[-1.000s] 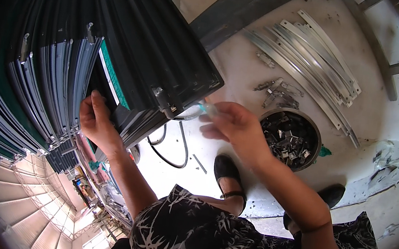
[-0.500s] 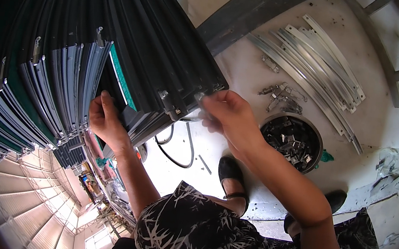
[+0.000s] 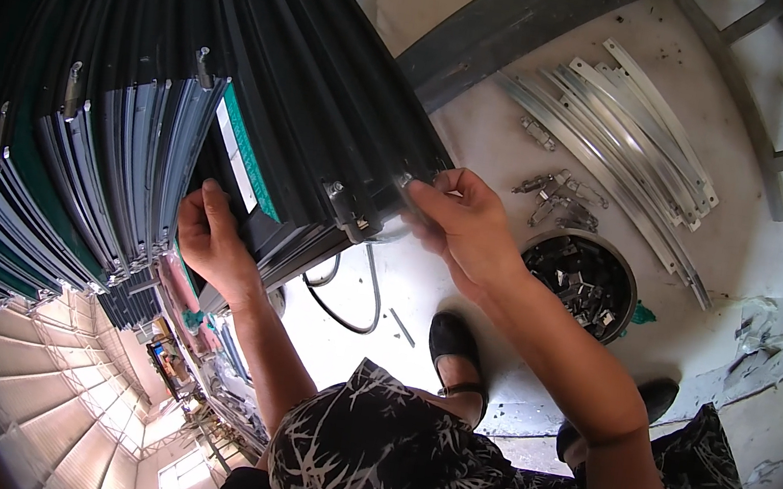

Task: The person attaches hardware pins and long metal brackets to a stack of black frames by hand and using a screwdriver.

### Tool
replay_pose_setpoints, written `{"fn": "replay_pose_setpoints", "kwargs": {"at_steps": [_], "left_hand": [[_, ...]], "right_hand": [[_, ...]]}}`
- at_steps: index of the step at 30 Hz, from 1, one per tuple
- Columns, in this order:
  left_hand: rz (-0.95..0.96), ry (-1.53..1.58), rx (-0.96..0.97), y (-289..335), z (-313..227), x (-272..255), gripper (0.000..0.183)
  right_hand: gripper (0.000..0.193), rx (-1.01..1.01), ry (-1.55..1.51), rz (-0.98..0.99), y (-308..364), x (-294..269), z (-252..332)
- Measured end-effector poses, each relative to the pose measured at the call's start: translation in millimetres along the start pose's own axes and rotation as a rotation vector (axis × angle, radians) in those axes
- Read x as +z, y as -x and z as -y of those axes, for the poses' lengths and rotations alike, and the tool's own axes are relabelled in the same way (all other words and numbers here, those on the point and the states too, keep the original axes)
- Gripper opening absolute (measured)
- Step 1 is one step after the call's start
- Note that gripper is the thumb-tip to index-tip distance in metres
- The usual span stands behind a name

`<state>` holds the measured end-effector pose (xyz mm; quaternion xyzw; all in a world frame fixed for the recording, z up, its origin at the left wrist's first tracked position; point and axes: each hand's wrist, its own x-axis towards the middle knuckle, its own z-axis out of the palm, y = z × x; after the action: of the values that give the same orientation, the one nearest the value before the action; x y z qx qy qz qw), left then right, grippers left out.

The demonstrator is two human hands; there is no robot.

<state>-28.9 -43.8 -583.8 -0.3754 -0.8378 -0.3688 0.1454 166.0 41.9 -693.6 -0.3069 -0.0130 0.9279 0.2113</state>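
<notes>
A thick row of long dark metal profiles (image 3: pixel 333 88) fills the upper left, their cut ends facing me. At the lower end of the row, my left hand (image 3: pixel 217 239) is closed round the edge of a dark profile (image 3: pixel 281 242), its thumb upright and its other fingers partly hidden. My right hand (image 3: pixel 465 225) pinches at the front right corner of the row, at a small shiny bit (image 3: pixel 407 180) whose kind I cannot make out. Between the hands, a small metal fitting (image 3: pixel 345 209) sticks out of a profile end. A green-and-white strip (image 3: pixel 243 158) shows in a gap beside my left hand.
To the right, a round bowl (image 3: pixel 630 286) of small dark and metal parts stands on the pale surface. Loose metal fittings (image 3: pixel 561 200) and several flat silver bars (image 3: pixel 622 146) lie beyond it. A black cable loop (image 3: pixel 372 316) lies below the profiles.
The gap with the green-and-white strip looks wider. My right hand has shifted slightly right and up, still pinching at the corner. My left hand has barely moved.
</notes>
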Motion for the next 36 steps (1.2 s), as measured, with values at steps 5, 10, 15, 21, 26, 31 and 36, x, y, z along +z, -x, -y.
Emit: {"fn": "replay_pose_setpoints", "kwargs": {"at_steps": [5,10,15,21,26,31,36], "left_hand": [[0.008,0.005,0.017,-1,0,-1,0.025],[-0.01,0.002,0.024,-1,4,0,0.024],[-0.023,0.0,0.016,-1,2,1,0.024],[0.004,0.015,-0.024,1,-4,-1,0.025],[0.0,-0.019,-0.028,2,-4,-1,0.024],[-0.001,-0.002,-0.022,2,-4,0,0.025],[-0.017,-0.024,-0.015,2,-4,-1,0.025]], "right_hand": [[0.024,0.042,-0.043,-0.04,-1,4,5],[0.027,0.055,-0.144,0.001,-5,-1,-2],[0.029,0.083,-0.189,0.027,-3,-1,2],[0.033,0.031,-0.142,0.099,7,-6,8],[0.04,-0.047,0.091,0.121,10,-11,10],[0.059,-0.163,0.286,0.129,3,-3,11],[0.058,-0.137,0.399,0.123,7,-3,11]]}}
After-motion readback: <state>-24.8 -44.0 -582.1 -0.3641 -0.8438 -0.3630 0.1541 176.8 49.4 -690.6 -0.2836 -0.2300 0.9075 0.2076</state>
